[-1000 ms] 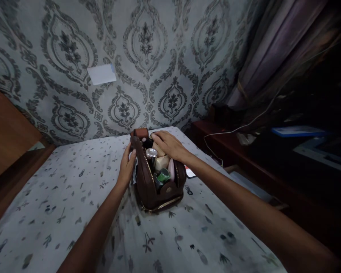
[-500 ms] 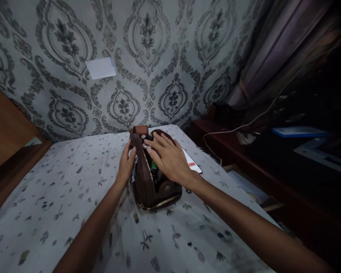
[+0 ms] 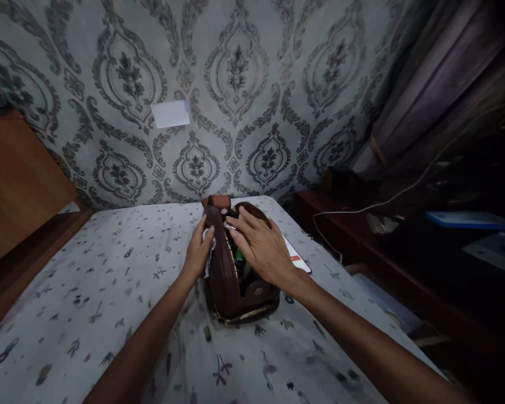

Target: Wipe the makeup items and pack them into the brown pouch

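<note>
A dark brown leather bag point(image 3: 223, 280) lies unzipped on the patterned bed sheet point(image 3: 147, 303), its gold zipper edges apart. My left hand point(image 3: 198, 249) grips the bag's left side, thumb towards me and fingertips at the upper rim. Across the opening stretches my right hand point(image 3: 263, 247), palm down with fingers extended over the contents. Under its fingertips is a small shiny silvery item point(image 3: 229, 226), too small to identify. Something green point(image 3: 239, 255) shows deeper inside; the hand hides much else. White crumpled material point(image 3: 207, 262) sits between the left hand and the bag.
A lit phone point(image 3: 303, 262) lies just right of the bag. Behind it is a tan strap roll point(image 3: 220, 201). A dark red bench point(image 3: 332, 224) with a white cable point(image 3: 362, 210) borders the right; a wooden board point(image 3: 25, 179) stands left. White paper point(image 3: 170, 114) is on the wall.
The view has shifted, so the whole scene sits slightly lower and further right. Both hands keep nearly the same places on the bag.
</note>
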A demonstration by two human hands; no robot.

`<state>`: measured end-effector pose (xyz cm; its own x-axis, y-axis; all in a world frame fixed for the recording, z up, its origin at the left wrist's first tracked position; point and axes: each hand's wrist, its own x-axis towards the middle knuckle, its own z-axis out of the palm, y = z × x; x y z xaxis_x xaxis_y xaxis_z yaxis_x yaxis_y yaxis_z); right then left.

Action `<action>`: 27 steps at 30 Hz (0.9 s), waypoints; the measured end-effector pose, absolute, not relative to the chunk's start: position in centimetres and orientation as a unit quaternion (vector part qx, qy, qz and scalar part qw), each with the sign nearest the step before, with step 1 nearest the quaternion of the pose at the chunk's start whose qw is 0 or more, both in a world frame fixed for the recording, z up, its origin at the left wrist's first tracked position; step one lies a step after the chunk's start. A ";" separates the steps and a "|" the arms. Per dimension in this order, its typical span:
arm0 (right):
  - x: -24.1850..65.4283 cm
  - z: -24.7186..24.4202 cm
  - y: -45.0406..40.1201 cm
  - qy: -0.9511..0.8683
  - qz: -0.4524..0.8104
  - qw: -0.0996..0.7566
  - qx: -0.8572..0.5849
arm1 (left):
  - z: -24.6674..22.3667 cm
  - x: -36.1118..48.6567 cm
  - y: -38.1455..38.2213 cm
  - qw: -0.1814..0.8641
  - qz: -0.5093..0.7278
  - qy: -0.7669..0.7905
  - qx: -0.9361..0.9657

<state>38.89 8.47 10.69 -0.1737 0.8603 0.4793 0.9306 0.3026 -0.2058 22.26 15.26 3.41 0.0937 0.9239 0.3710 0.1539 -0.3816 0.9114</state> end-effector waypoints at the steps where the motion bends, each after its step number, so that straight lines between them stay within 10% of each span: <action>1: 38.9 10.6 8.5 -0.763 -0.068 0.262 -0.587 | 3.5 22.3 15.2 0.365 0.528 0.420 0.642; 19: 39.0 10.4 8.6 -0.771 -0.080 0.273 -0.571 | 4.3 7.6 17.0 0.229 0.328 0.639 0.657; 27: 38.9 10.7 8.5 -0.766 -0.062 0.266 -0.581 | 7.5 15.2 22.5 0.309 0.401 0.514 0.692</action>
